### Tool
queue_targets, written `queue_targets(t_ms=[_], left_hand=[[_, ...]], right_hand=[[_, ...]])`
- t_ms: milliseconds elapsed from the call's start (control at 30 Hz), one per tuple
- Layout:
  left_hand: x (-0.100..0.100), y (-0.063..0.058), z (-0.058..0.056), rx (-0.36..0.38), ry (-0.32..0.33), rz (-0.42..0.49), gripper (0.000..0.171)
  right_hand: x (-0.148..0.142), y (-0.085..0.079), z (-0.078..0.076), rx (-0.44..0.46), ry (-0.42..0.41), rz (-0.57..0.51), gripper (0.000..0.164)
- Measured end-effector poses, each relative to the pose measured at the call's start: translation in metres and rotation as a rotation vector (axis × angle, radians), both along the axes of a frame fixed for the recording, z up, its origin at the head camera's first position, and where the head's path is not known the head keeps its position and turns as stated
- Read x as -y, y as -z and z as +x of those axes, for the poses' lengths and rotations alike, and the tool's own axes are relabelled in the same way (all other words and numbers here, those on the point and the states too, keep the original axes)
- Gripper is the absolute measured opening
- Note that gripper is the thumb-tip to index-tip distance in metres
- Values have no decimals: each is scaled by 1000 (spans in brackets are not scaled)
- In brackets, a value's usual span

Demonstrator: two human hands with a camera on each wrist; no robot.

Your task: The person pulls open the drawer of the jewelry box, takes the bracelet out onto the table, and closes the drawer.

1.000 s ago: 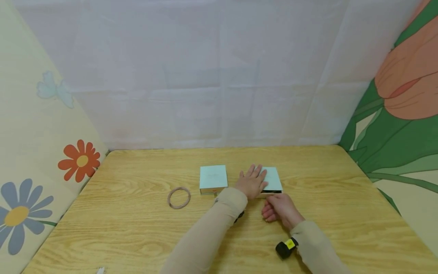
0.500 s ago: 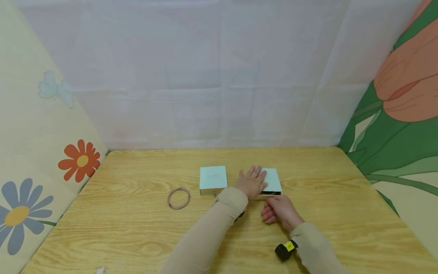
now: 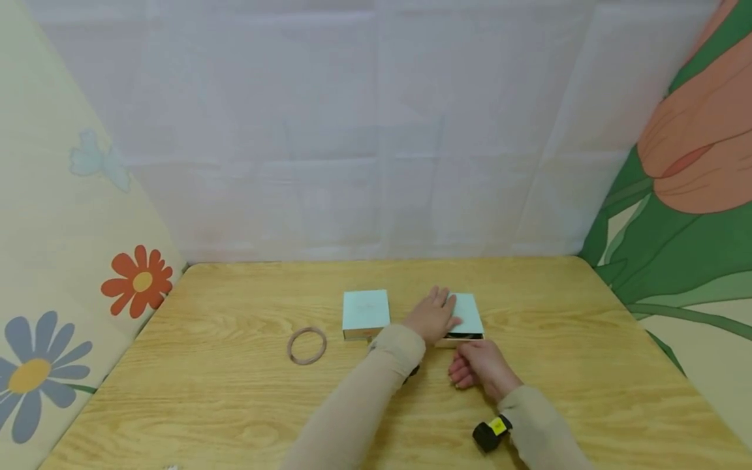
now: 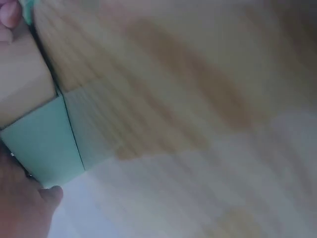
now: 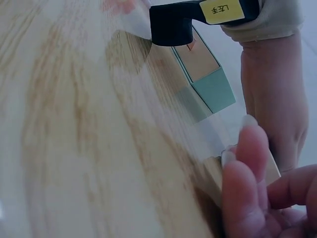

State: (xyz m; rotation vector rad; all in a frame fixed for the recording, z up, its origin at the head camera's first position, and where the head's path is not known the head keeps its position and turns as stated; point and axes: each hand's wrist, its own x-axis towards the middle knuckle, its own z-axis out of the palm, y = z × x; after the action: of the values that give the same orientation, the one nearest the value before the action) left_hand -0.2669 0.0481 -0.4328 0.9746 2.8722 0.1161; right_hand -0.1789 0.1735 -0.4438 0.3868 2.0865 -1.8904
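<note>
You are wearing long, plain beige sleeves with bunched cuffs, and your wrists are carrying chunky black cameras, each displaying a yellow label, the left one's showing dark characters.

Studio-like nook, white backdrop, 2 flower-printed panels, wood-grain table
</note>
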Motion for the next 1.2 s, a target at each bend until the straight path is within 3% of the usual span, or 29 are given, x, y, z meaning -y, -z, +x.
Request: queue_targets(t_ms=[167,500,700,733,933,967,1200], left_hand=[[2,-5,4,72,-33,-9,60],[5,-20,13,104,-57,-40,59],[3,-16,10,106,-82,-40,60],[2,-8,6,94,-83,-33,60],[-1,-3,0,122,-92,-26,60],[0,-9,3,141,-95,-29,60],[-1,-6,1,141,-97,-16,60]], right_hand=[[0,0,1,4,2,9,27],[1,-1,1,3,9,15,27],[0,0,3,4,-2,12,28],[0,0,3,4,-4,13,28],[-1,-1,4,0,-7,8,28],[-1,-2,4,1,-8,8,28],[-1,-2,6,8,-10,13,29]])
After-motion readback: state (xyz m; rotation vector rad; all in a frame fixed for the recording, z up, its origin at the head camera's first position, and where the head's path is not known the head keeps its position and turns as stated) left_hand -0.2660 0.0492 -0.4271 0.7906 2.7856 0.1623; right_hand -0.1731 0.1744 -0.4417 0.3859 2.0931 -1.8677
